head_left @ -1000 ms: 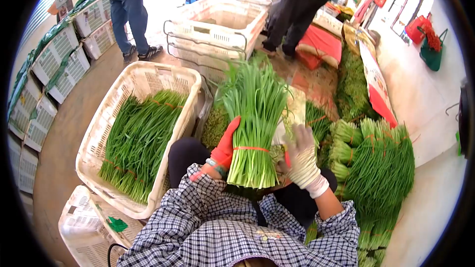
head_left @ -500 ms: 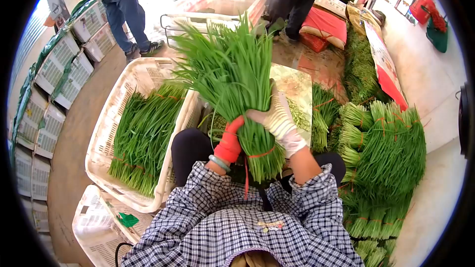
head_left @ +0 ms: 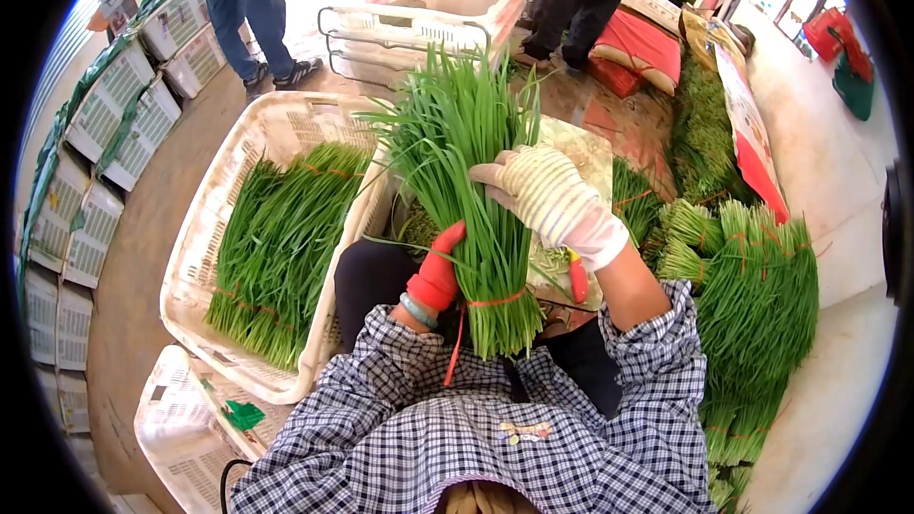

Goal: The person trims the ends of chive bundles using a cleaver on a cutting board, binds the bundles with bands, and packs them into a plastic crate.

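- Fingers (head_left: 449,242) of the red-gloved left hand (head_left: 436,276) wrapped round the left side of the garlic-chive bundle (head_left: 490,252), just above its red tie (head_left: 497,301).
- Striped-glove right hand (head_left: 550,196): fingers bent over the upper leaf blades. Firm grip or light contact, cannot tell.
- Bundle held before the chest, above the lap, cut ends toward the wearer, leaf tips pointing away.
- Main risk: slipping stems. Only one tie seen, set low near the cut ends; the long upper part is unbound. A slackened left grip could let blades fan out or slide free.
- Stray blades already lean out at the left, close to the rim of the white crate (head_left: 176,309). A swing that way might snag and crease them.
- Loose tail of the tie hangs below the left hand. Caught on glove or sleeve, it could drag the tie askew or undo it; knot itself not made out.
- Red-and-yellow handle (head_left: 578,278) just below the right wrist, by the pale board (head_left: 588,157). Rest of the tool unclear. A dropping wrist could knock it.
- Right checked sleeve (head_left: 666,347) near the stacked bundles (head_left: 757,314); a wide elbow may disturb them.
- Hard squeezing by either glove would likely bruise such soft leaves.
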Demonstrator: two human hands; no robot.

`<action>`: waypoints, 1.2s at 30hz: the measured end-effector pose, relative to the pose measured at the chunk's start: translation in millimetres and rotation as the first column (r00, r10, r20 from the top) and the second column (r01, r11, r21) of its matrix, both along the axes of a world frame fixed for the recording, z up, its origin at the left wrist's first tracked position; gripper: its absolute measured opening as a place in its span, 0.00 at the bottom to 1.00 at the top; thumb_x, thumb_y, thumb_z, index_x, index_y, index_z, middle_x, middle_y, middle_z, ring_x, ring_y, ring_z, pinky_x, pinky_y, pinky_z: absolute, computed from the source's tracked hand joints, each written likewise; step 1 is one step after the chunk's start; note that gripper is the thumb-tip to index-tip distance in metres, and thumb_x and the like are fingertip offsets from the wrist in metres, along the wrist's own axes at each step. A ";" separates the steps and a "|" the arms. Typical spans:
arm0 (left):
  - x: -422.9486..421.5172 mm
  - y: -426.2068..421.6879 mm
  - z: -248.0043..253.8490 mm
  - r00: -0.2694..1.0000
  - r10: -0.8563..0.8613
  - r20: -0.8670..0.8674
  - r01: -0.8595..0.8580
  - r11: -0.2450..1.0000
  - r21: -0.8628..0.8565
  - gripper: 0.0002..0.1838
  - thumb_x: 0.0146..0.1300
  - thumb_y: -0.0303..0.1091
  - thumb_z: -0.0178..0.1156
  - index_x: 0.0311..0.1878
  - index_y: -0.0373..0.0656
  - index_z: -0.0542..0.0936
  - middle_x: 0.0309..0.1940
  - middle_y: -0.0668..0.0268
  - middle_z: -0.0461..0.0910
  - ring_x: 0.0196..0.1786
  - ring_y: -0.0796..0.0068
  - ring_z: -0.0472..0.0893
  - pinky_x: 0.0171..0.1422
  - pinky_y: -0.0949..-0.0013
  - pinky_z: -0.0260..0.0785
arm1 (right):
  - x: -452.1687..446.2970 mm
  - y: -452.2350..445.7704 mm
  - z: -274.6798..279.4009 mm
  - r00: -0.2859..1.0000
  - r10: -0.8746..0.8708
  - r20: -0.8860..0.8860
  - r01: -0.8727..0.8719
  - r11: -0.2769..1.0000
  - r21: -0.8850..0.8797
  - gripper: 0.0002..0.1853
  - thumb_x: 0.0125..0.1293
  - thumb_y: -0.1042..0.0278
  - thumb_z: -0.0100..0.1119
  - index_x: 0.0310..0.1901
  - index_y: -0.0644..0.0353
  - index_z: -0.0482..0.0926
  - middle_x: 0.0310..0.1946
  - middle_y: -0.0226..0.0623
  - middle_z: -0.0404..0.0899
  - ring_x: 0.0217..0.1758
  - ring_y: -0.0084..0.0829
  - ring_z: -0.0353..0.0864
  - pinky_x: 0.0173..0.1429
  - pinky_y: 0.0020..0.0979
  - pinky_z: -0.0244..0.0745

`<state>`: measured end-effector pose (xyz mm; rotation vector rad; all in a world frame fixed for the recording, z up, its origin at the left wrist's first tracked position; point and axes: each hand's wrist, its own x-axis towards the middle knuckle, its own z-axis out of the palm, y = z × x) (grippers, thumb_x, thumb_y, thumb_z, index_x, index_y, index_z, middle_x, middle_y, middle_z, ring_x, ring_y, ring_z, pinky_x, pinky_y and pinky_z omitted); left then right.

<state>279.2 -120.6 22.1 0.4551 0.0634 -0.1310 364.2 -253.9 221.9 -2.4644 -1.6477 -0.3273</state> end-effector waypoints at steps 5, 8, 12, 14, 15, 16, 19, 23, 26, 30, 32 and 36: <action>-4.9 3.4 -3.0 1.000 0.007 -0.016 -0.006 0.999 0.032 0.22 0.69 0.45 0.52 0.60 0.42 0.74 0.53 0.63 0.80 0.52 0.68 0.80 0.59 0.61 0.73 | 3.3 4.1 2.0 0.977 -0.053 -0.206 0.056 0.998 0.008 0.11 0.63 0.59 0.58 0.39 0.55 0.83 0.31 0.41 0.82 0.38 0.43 0.82 0.44 0.40 0.77; -2.6 0.6 -5.8 0.999 0.047 -0.025 -0.045 0.996 0.075 0.21 0.69 0.46 0.53 0.58 0.42 0.76 0.51 0.65 0.81 0.51 0.68 0.80 0.58 0.62 0.74 | -12.7 -1.6 8.9 0.843 -0.256 -0.473 0.287 0.958 -0.008 0.19 0.62 0.48 0.59 0.34 0.58 0.84 0.30 0.45 0.83 0.38 0.43 0.83 0.45 0.37 0.77; 1.0 -1.8 -14.2 0.996 0.022 -0.086 -0.024 0.999 -0.023 0.21 0.69 0.46 0.53 0.57 0.42 0.77 0.50 0.65 0.81 0.50 0.68 0.80 0.58 0.62 0.74 | -12.4 -4.1 -34.9 0.874 -0.313 -0.371 0.287 0.950 -0.125 0.18 0.58 0.51 0.61 0.38 0.58 0.84 0.33 0.46 0.84 0.38 0.43 0.83 0.45 0.36 0.76; -2.7 -3.6 -2.4 0.992 0.071 -0.106 -0.068 0.997 0.036 0.22 0.68 0.47 0.54 0.57 0.42 0.77 0.51 0.64 0.81 0.51 0.67 0.80 0.58 0.61 0.74 | -12.0 -8.1 -47.3 0.653 -0.265 -0.709 0.438 0.896 0.069 0.15 0.57 0.56 0.63 0.38 0.59 0.84 0.32 0.46 0.83 0.36 0.41 0.83 0.46 0.35 0.77; -3.8 -3.6 2.5 0.992 0.072 -0.108 -0.069 0.997 0.033 0.22 0.68 0.47 0.54 0.57 0.42 0.77 0.51 0.64 0.81 0.51 0.67 0.80 0.58 0.61 0.74 | -9.8 -10.3 -57.3 0.502 -0.223 -0.836 0.515 0.853 0.081 0.11 0.59 0.63 0.63 0.39 0.61 0.84 0.29 0.42 0.83 0.33 0.34 0.82 0.44 0.31 0.76; -3.9 -3.2 7.7 0.994 0.049 -0.097 -0.052 0.998 -0.025 0.22 0.68 0.47 0.54 0.58 0.42 0.76 0.51 0.64 0.81 0.51 0.66 0.80 0.59 0.60 0.73 | -9.9 -13.8 -60.7 0.502 -0.225 -0.835 0.512 0.856 0.077 0.11 0.59 0.63 0.63 0.39 0.61 0.84 0.29 0.42 0.83 0.33 0.34 0.82 0.44 0.31 0.76; -2.7 -2.4 2.2 0.998 0.033 -0.054 -0.038 0.994 -0.103 0.23 0.68 0.48 0.54 0.59 0.42 0.76 0.52 0.62 0.80 0.52 0.65 0.80 0.60 0.59 0.73 | -13.4 -17.8 -69.9 0.053 0.131 -0.990 0.703 0.699 0.130 0.10 0.65 0.67 0.60 0.43 0.64 0.82 0.28 0.29 0.82 0.18 0.18 0.72 0.19 0.23 0.65; 4.7 -2.7 -19.5 0.993 0.104 -0.062 -0.109 0.990 -0.088 0.26 0.68 0.49 0.53 0.62 0.42 0.73 0.55 0.60 0.79 0.55 0.62 0.79 0.63 0.57 0.71 | -29.4 -13.0 -65.5 0.040 0.257 -0.966 0.781 0.595 0.190 0.10 0.64 0.67 0.61 0.44 0.62 0.82 0.21 0.26 0.77 0.16 0.19 0.71 0.21 0.22 0.66; 7.3 1.3 -16.5 0.979 0.200 0.031 -0.198 0.978 -0.061 0.26 0.66 0.45 0.56 0.63 0.41 0.72 0.56 0.61 0.78 0.56 0.62 0.78 0.63 0.58 0.71 | -20.6 -31.8 -63.8 0.233 0.227 -0.945 0.750 0.577 0.324 0.33 0.63 0.68 0.62 0.68 0.61 0.63 0.46 0.42 0.79 0.42 0.29 0.81 0.44 0.30 0.77; 6.0 -4.2 -3.5 0.932 0.357 0.055 -0.360 0.908 0.212 0.23 0.63 0.34 0.61 0.61 0.40 0.74 0.54 0.64 0.79 0.54 0.67 0.79 0.58 0.64 0.73 | 17.7 -43.9 -109.8 0.479 -0.077 -0.875 0.764 0.528 0.372 0.59 0.54 0.69 0.69 0.76 0.58 0.30 0.75 0.56 0.43 0.72 0.44 0.60 0.67 0.39 0.67; 6.0 -16.6 4.1 0.898 0.390 0.205 -0.439 0.751 0.493 0.22 0.63 0.34 0.62 0.59 0.40 0.75 0.53 0.65 0.79 0.52 0.70 0.79 0.57 0.66 0.72 | -1.1 -10.0 -96.2 0.539 -0.056 -0.841 0.604 0.721 0.339 0.60 0.53 0.67 0.69 0.75 0.62 0.31 0.72 0.56 0.53 0.70 0.46 0.63 0.70 0.36 0.63; 2.2 -19.7 16.5 0.863 0.497 0.093 -0.495 0.794 0.352 0.21 0.65 0.37 0.61 0.59 0.40 0.75 0.51 0.67 0.79 0.50 0.73 0.79 0.54 0.68 0.73 | -8.7 22.5 -54.9 0.577 -0.149 -0.803 0.549 0.799 0.246 0.49 0.62 0.60 0.63 0.74 0.65 0.39 0.63 0.53 0.68 0.67 0.49 0.65 0.75 0.39 0.57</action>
